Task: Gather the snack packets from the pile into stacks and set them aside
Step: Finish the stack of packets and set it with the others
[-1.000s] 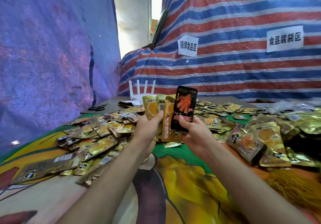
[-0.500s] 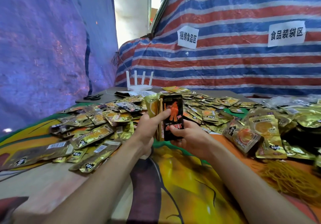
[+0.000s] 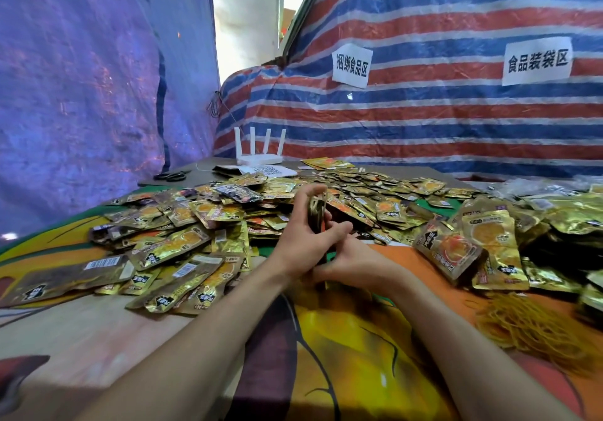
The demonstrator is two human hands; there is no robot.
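A wide pile of gold snack packets (image 3: 202,224) covers the table from left to far right. In front of it, both hands hold a small stack of packets (image 3: 316,213) edge-on and upright. My left hand (image 3: 301,241) grips the stack's side, fingers curled over its top. Lower down, my right hand (image 3: 350,262) holds the stack's bottom end, fingers curled beneath it. The stack's faces are hidden from this angle.
More gold packets (image 3: 489,244) lie heaped at the right. A heap of yellow rubber bands (image 3: 535,326) sits at the near right. A white router (image 3: 259,156), papers and black scissors (image 3: 171,175) lie at the table's back. Striped tarp walls close in behind.
The black packet held face-up has been brought down against the others, and the stack has turned edge-on and dropped lower, with both hands closed round it.
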